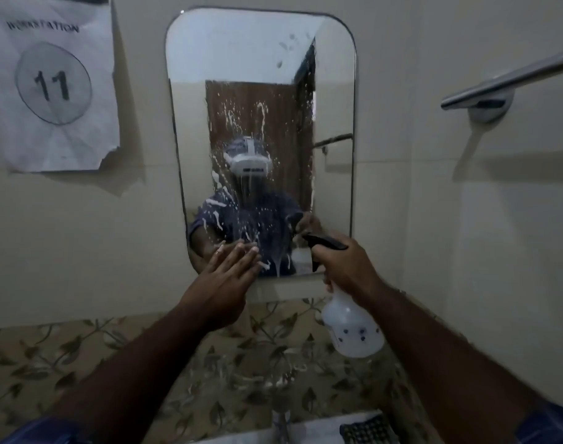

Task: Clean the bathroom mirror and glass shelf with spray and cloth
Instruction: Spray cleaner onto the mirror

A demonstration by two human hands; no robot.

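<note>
Towel bar (pixel 510 79) cut off by the right edge. Paper sign (pixel 51 84) clipped at top and left, its heading blurred. Dark cloth (pixel 368 430) and tap (pixel 281 423) cut by the bottom edge. Spray bottle (pixel 350 325) neck hidden under the right hand (pixel 344 264). Glass shelf hard to make out.

my left hand (pixel 230 277) lay flat, fingers on mirror (pixel 260 59) | my right hand (pixel 344 267) gripped spray bottle (pixel 350 328) | white foam streaked the glass
</note>
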